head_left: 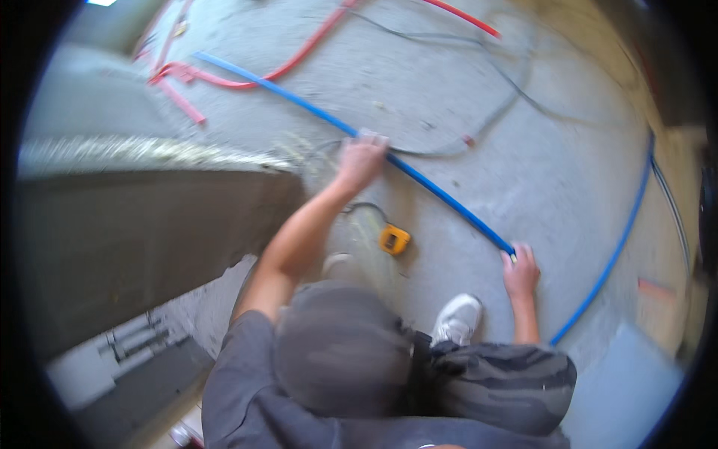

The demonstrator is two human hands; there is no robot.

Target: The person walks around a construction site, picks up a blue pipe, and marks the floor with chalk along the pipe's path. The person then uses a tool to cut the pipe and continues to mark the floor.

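One concrete floor (561, 179) carries, on or above it, two blue pipes: a straight pipe (446, 197) slanting mid-view and a curved pipe (627, 233) at right. Two hands, well apart, grip the straight one, left hand (363, 159) near its middle, right hand (521, 271) at its near end; one yellow tape measure (395, 239) lies between.

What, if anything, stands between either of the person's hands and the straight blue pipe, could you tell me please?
Nothing visible does: the left hand grips the straight blue pipe along its length, and the right hand holds its near end. The yellow tape measure lies clear of both.
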